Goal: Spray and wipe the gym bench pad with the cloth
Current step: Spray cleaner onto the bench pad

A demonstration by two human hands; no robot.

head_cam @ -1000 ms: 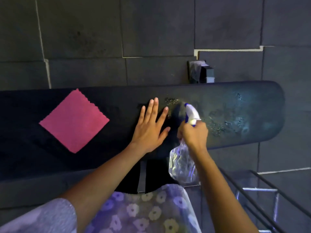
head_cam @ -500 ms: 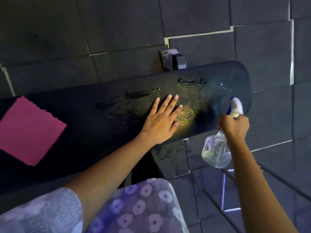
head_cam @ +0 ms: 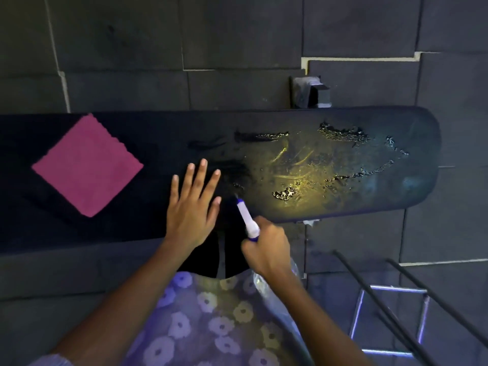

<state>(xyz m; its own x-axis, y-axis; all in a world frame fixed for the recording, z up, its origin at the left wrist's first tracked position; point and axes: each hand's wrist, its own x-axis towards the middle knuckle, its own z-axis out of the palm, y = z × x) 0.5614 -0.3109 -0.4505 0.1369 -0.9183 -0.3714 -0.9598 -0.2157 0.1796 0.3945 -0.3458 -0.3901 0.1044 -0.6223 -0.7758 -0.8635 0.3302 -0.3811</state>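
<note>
Bench pad [head_cam: 343, 207] is running dark and long across the frame, its surface beyond the nozzle wetted with beads and streaks of liquid under a yellowish glare. Right hand [head_cam: 268, 250] is closing around the neck of the spray bottle [head_cam: 249, 220], fingers wrapped tight; the white-and-blue head is projecting up from the fist, tilted toward the left hand, with the nozzle tip lying over the near part of the pad. The clear bottle body is showing only faintly below the wrist, so its fill level cannot be judged.

Left hand [head_cam: 191, 204] is lying flat on the pad just beside the nozzle, fingers spread and extended, holding nothing, palm apparently pressing down, though contact is hard to confirm in this light.

Pink cloth [head_cam: 87, 165] is lying flat and diamond-wise on the pad, well apart from the left hand on the side away from the bottle, untouched by either hand.

Floral garment [head_cam: 200, 326] is filling the area between the forearms. Metal frame [head_cam: 388, 320] is standing on the dark tiled floor [head_cam: 237, 35] outboard of the right forearm.
</note>
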